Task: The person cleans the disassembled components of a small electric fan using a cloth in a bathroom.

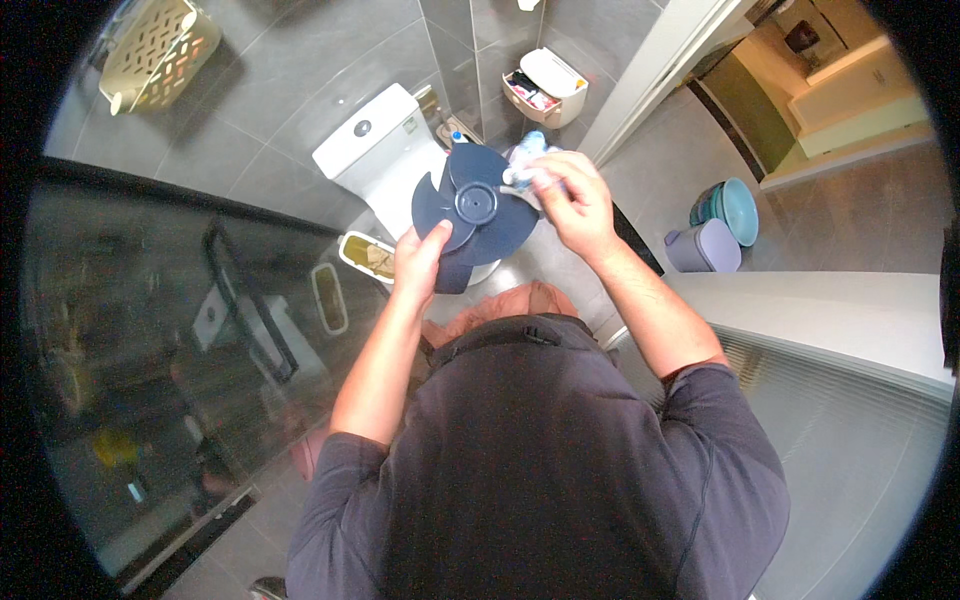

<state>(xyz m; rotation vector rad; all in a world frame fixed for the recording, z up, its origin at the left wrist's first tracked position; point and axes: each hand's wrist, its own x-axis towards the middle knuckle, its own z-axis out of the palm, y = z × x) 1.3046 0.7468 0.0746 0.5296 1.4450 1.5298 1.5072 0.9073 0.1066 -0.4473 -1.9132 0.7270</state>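
Note:
My left hand [420, 259] grips a dark blue plastic fan blade [476, 204] by one of its lobes, thumb on top. The round hub of the blade faces up at me. Pinched in the fingers of my right hand [577, 199] is a crumpled white and blue cloth or wipe [529, 161], slightly blurred, at the blade's right edge. Whether the cloth touches the blade, I cannot tell. Beneath the blade, a white toilet [367, 139] is partly hidden.
A waste bin [367, 255] with paper in it stands left of the toilet. On the wall hang an open tissue box [545, 88] and a beige perforated basket [161, 60]. A dark glass partition [172, 300] runs along the left. Blue basins [739, 211] and a lilac bin [705, 247] sit beyond the doorway.

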